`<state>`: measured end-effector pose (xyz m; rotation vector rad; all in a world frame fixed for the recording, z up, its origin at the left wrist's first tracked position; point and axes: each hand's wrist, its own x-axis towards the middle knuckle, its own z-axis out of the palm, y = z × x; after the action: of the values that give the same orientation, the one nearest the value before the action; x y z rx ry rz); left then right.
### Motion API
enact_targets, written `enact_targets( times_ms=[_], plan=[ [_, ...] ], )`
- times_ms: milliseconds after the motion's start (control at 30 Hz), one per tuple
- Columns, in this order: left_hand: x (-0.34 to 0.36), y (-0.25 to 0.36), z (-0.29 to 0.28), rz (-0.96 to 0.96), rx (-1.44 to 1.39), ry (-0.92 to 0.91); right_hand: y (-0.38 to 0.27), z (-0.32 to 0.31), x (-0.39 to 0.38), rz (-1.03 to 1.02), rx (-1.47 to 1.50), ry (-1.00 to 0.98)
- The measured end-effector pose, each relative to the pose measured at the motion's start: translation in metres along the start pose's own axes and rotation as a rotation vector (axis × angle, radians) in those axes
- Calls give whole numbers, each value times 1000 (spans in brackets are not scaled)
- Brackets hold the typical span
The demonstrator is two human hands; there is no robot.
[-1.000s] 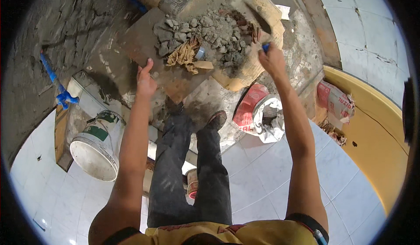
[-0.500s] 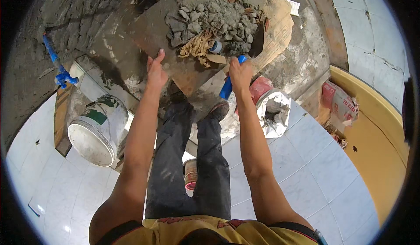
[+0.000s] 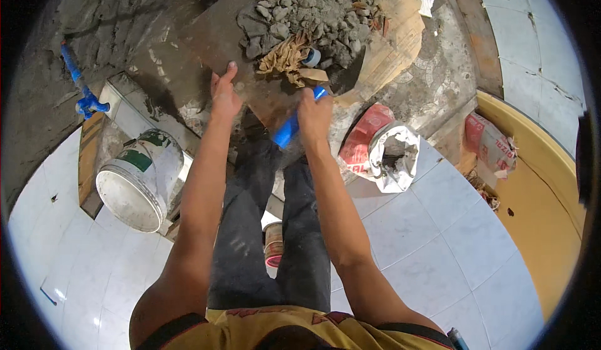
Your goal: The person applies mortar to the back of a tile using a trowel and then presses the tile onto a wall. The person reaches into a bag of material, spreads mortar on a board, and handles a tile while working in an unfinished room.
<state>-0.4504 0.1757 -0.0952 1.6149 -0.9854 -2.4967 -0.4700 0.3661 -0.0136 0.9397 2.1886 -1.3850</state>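
Right hand point(image 3: 315, 115) wrapped round the blue handle point(image 3: 288, 130), up at the end near the rubble point(image 3: 313, 21), likely for control. My left hand point(image 3: 225, 98) meets the edge of the board point(image 3: 216, 34), perhaps steadying it under that rubble; how tight its grip, I can't tell.

One blue-handled tool point(image 3: 288, 128), one white bucket point(image 3: 139, 173), two sacks point(image 3: 361, 138) (partly red)

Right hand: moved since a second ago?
Yes. The right hand went left and toward the body: then beyond the open red-and-white sack, now left of it.
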Motion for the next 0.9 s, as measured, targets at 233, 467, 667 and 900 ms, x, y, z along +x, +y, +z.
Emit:
enact_targets(
  times_ms=[233, 467, 667, 900],
  plan=[
    [-4, 2, 10, 23, 176, 179, -2, 37, -25, -331, -339, 102],
    [23, -9, -17, 40, 0, -107, 15, 76, -77, -252, -208, -109],
    [39, -20, -37, 137, 94, -111, 16, 9, -80, -294, -345, -217],
    [19, -7, -8, -57, -228, -93, -15, -103, 74, -579, -610, 163]
  ],
)
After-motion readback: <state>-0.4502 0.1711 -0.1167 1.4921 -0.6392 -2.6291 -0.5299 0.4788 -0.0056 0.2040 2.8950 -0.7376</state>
